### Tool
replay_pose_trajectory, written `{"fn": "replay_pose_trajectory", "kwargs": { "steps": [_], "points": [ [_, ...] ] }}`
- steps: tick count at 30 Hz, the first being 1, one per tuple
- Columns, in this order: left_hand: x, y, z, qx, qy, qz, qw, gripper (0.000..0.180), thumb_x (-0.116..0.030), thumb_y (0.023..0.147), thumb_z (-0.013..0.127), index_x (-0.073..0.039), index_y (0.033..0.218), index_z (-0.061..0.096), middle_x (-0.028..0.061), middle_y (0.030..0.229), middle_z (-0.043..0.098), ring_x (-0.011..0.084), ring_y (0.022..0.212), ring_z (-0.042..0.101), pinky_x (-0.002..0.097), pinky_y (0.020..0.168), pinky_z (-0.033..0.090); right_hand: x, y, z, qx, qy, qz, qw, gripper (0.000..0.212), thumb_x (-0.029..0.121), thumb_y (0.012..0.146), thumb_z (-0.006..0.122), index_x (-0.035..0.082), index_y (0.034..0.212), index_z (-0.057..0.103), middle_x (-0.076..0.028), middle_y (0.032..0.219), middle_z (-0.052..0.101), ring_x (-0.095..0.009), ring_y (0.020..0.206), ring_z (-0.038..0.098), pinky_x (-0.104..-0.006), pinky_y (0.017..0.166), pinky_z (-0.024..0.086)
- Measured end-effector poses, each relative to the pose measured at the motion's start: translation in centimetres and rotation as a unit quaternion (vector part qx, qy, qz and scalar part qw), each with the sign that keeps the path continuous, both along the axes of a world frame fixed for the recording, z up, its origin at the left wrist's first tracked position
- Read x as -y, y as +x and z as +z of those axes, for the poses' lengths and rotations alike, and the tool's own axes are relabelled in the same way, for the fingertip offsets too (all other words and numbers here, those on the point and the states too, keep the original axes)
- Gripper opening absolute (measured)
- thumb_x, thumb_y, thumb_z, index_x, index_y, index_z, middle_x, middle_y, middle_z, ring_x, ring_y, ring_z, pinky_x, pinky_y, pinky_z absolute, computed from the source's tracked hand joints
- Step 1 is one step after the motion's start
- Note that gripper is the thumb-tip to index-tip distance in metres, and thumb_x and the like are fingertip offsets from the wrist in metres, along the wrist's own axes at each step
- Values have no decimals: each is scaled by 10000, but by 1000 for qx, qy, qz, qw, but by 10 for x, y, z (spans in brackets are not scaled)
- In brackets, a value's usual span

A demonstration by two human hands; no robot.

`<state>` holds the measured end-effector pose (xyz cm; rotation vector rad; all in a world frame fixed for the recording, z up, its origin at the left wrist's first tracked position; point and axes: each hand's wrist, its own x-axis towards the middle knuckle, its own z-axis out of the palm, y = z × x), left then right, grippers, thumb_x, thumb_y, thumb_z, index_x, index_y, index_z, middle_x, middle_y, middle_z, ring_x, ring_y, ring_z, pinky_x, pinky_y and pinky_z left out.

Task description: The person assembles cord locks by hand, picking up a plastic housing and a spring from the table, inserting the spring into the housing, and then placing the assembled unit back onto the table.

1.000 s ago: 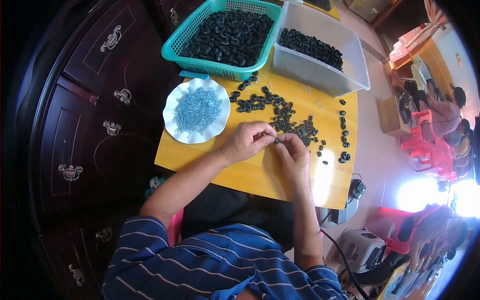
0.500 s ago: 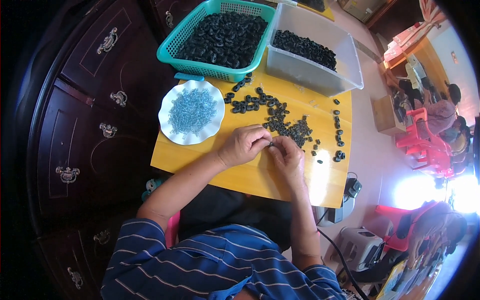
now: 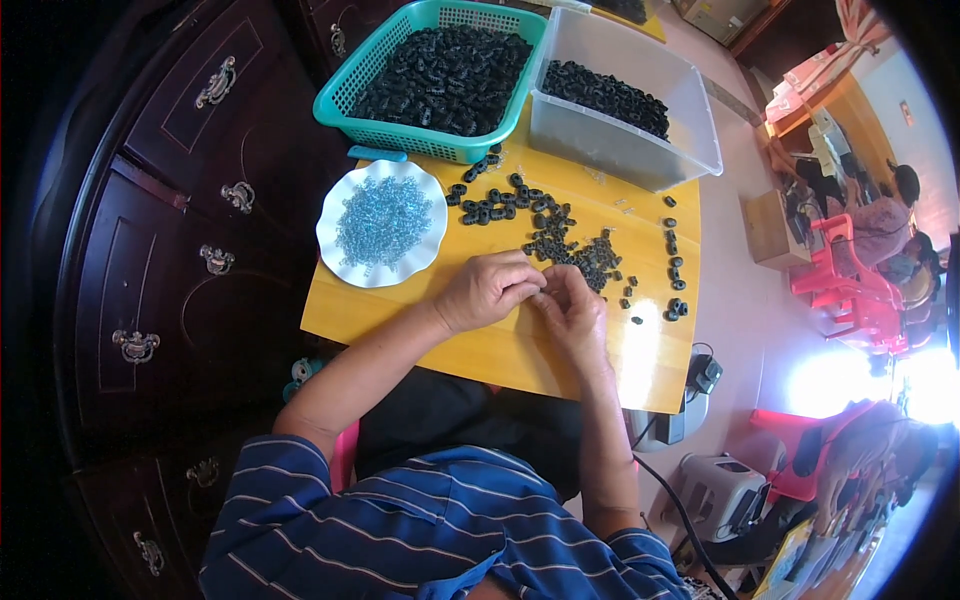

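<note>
Over the front half of the yellow table my left hand [image 3: 492, 289] and my right hand [image 3: 576, 312] meet fingertip to fingertip. Both are closed in a pinch, and whatever sits between the fingertips is hidden or too small to name. Just beyond my right hand lies a loose heap of small black parts [image 3: 570, 248]. Larger black oval pieces [image 3: 490, 212] are scattered behind my left hand. To the left stands a white scalloped plate [image 3: 328, 232] holding many small clear bluish pieces [image 3: 385, 222].
At the back are a green mesh basket [image 3: 470, 152] and a translucent bin [image 3: 620, 150], both holding black pieces. More black pieces [image 3: 674, 262] line the right side of the yellow table [image 3: 450, 355]. Dark drawers [image 3: 180, 230] stand at left; a black cable [image 3: 680, 500] hangs at right.
A small dark piece showed between my fingertips half a second ago; now it is out of sight. My right fingers have shifted slightly up and left.
</note>
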<state>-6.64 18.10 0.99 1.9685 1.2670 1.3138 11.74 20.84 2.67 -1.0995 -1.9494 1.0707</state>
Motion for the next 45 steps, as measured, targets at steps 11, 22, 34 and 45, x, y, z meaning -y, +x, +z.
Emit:
{"fn": "replay_pose_trajectory", "kwargs": {
  "steps": [11,22,34,45],
  "points": [
    [5,1,17,50,-112,-13,992,176,-61,855,728,-44,1031,723,80,861,669,234,732,665,332,666,537,-1,2,-2,-104,-78,-27,991,263,-17,883,685,38,1124,594,-24,913,678,-80,812,634,-239,747,529],
    [1,0,0,57,-51,-6,997,157,41,854,686,-27,988,641,65,912,685,176,769,673,301,675,535,-7,36,-1,-82,-34,-63,994,124,-7,913,666,30,1032,663,-12,868,683,-73,808,651,-239,744,523],
    [2,1,10,14,-71,-4,997,179,-1,850,690,-60,1016,655,72,800,662,185,702,660,310,641,522,-6,58,8,171,130,-143,966,130,83,850,726,53,975,713,-147,896,673,-325,793,689,-407,719,552],
    [4,2,10,7,-106,2,994,186,-27,862,689,-63,1043,663,98,834,690,220,734,687,330,665,538,-7,62,-3,184,151,-150,960,101,101,868,696,59,949,653,-138,874,658,-356,797,664,-435,705,532]
  ]
}}
